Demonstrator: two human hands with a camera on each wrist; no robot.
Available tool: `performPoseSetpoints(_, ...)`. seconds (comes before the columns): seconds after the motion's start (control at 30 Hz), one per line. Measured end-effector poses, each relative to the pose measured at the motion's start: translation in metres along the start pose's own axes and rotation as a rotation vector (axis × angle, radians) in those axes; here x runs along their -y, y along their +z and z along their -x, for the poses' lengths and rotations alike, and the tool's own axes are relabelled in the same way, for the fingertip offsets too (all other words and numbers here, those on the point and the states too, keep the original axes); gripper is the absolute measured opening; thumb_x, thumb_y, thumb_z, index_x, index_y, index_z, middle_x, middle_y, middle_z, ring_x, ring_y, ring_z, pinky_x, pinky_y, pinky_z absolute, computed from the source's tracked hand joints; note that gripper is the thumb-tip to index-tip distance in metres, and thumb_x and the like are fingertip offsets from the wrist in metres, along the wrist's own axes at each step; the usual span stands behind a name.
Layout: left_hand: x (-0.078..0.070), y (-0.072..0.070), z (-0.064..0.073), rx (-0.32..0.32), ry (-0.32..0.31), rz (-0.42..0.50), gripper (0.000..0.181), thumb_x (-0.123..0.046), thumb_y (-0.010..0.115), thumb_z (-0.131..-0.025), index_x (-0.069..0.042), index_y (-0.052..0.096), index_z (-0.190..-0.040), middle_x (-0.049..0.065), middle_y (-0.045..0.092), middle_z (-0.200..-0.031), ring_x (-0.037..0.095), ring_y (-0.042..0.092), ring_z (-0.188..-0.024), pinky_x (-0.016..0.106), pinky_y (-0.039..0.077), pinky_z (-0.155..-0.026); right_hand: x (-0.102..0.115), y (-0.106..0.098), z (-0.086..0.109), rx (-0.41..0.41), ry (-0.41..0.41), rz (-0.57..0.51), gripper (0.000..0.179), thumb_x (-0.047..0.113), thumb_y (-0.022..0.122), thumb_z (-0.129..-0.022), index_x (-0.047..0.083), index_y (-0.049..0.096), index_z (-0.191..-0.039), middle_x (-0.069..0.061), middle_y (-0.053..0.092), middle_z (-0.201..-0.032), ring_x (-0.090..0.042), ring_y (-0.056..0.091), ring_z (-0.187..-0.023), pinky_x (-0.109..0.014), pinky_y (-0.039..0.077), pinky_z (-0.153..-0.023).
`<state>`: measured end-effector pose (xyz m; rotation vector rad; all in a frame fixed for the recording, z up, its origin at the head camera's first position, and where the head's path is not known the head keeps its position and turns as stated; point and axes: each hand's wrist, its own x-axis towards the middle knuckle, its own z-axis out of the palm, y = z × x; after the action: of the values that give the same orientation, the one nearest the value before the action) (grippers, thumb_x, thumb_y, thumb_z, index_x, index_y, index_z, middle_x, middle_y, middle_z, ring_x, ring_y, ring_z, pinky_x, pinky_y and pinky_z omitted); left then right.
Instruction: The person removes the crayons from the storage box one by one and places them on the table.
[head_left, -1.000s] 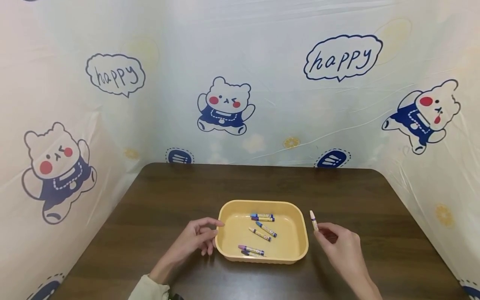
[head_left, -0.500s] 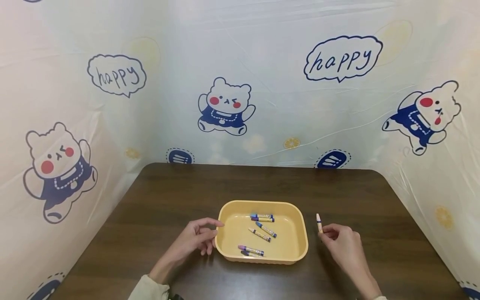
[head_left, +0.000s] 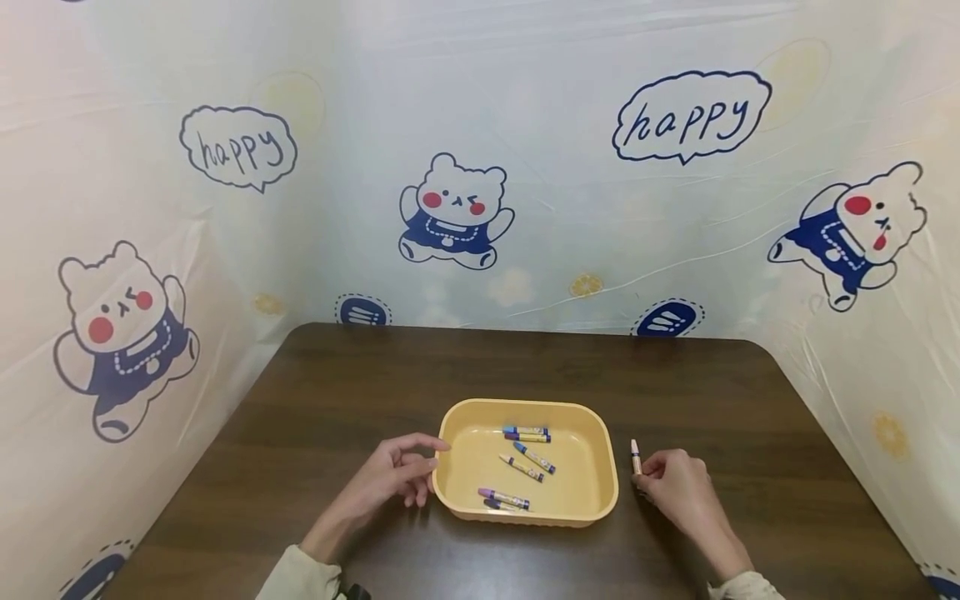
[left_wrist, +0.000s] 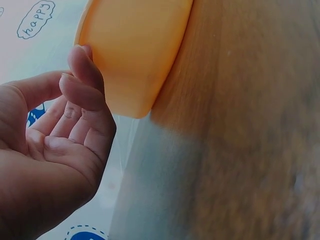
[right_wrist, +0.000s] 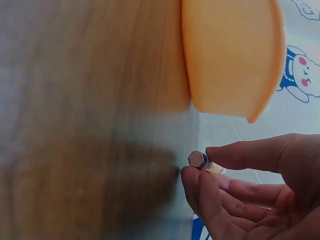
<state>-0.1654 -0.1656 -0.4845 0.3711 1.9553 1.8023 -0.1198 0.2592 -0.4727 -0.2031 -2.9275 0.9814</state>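
Observation:
Between the thumb and fingertips of my right hand [head_left: 678,490] a pale pink crayon [head_left: 635,457] is pinched, tip pointing away, low over the table to the right of the yellow tray [head_left: 600,487]. The right wrist view shows the flat end of this crayon [right_wrist: 197,159] poking out of the grip. My left hand [head_left: 393,475] holds the tray's left rim, its index finger reaching over the edge and thumb close by outside. Inside the tray lie several crayons, among them a light blue one [head_left: 525,430], a blue one [head_left: 534,457] and a pinkish purple one [head_left: 502,499].
The dark brown wooden table [head_left: 360,375] carries the tray near its middle. Pale curtain [head_left: 547,208] with printed bears surrounds the table on the left, back and right.
My right hand has moved slightly right, away from the tray, and then lowered the pink crayon toward the table. My left hand has stayed at the tray's rim.

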Motion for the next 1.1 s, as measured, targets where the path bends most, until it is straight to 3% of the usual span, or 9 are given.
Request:
performPoseSetpoints(0.4, -0.003, 0.0, -0.001, 0.018, 0.016, 0.011, 0.037, -0.01, 0.058, -0.101, 0.005, 0.053, -0.134, 0.048, 0.054, -0.086, 0.017, 0.061, -0.057, 0.022, 0.047, -0.05, 0.004, 0.001, -0.005, 0.026, -0.053, 0.101, 0.019, 0.014, 0.081, -0.076, 0.012, 0.065, -0.067, 0.005, 0.06, -0.063, -0.016, 0.052, -0.058, -0.034, 0.043, -0.054)
performPoseSetpoints(0.7, -0.003, 0.001, 0.0, 0.006, -0.008, 0.006, 0.038, -0.012, 0.059, -0.1, 0.004, 0.053, -0.135, 0.043, 0.058, -0.084, 0.018, 0.061, -0.058, 0.023, 0.048, -0.051, 0.007, 0.0, 0.0, 0.066, -0.054, 0.126, 0.015, 0.015, 0.08, -0.079, 0.006, 0.07, -0.083, 0.002, 0.063, -0.069, -0.016, 0.057, -0.063, -0.038, 0.046, -0.056)
performPoseSetpoints(1.1, 0.001, 0.0, 0.0, 0.017, 0.014, 0.038, 0.041, -0.012, 0.06, -0.1, 0.007, 0.052, -0.135, 0.041, 0.057, -0.08, 0.017, 0.061, -0.057, 0.023, 0.047, -0.05, 0.012, -0.007, 0.012, 0.106, -0.04, 0.137, 0.029, 0.018, 0.078, -0.083, -0.002, 0.069, -0.103, -0.005, 0.068, -0.074, -0.019, 0.059, -0.063, -0.038, 0.047, -0.054)
